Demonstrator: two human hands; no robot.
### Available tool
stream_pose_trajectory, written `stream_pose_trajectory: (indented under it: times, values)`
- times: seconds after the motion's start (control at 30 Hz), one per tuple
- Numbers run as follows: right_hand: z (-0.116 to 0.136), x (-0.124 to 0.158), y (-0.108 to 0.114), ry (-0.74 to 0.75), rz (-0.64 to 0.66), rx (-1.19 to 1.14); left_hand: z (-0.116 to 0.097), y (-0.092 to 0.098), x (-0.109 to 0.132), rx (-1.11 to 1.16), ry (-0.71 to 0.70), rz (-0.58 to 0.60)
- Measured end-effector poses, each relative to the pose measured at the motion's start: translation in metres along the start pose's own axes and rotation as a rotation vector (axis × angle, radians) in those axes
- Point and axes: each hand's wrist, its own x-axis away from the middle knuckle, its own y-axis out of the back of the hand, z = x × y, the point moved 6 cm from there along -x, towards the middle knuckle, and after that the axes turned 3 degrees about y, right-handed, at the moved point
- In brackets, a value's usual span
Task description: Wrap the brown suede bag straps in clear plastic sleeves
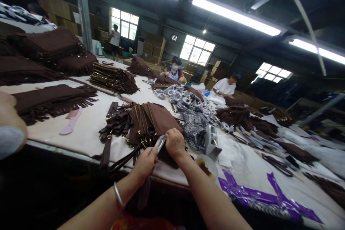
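Observation:
My left hand (147, 163) has its fingers closed on a short, shiny, whitish plastic-wrapped piece (160, 144). The other end of this piece meets the closed fingers of my right hand (175, 143); what the wrapping covers cannot be made out. Just beyond both hands lies a stack of brown zippered pouches (164, 118) with gold zips and clasps. Dark brown straps (106, 151) hang from its left side over the table edge. Right of the stack is a bundle in black-and-white patterned wrapping (195, 127), beside a tape dispenser (211, 140).
A pink comb (71, 121) lies near fringed brown pieces (54, 100) on the left. Grey-wrapped rings (185, 97) are heaped farther back. Purple plastic (258, 196) lies at the right front. Co-workers (174, 72) sit across the white table (81, 142); someone's arm (10, 125) reaches in at left.

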Motion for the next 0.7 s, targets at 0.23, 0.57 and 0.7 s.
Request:
stream_pose_trajectory:
  times: [0.23, 0.57, 0.7]
  values:
    - [-0.004, 0.012, 0.015, 0.08, -0.028, -0.147, -0.013, 0.006, -0.001, -0.162, -0.074, -0.032]
    - [0.048, 0.004, 0.019, 0.557, 0.254, 0.089, -0.026, 0.007, 0.003, -0.813, -0.524, -0.214]
    - [0.042, 0.0, 0.009, 0.457, 0.206, 0.092, -0.027, 0.01, 0.0, -0.768, -0.443, -0.206]
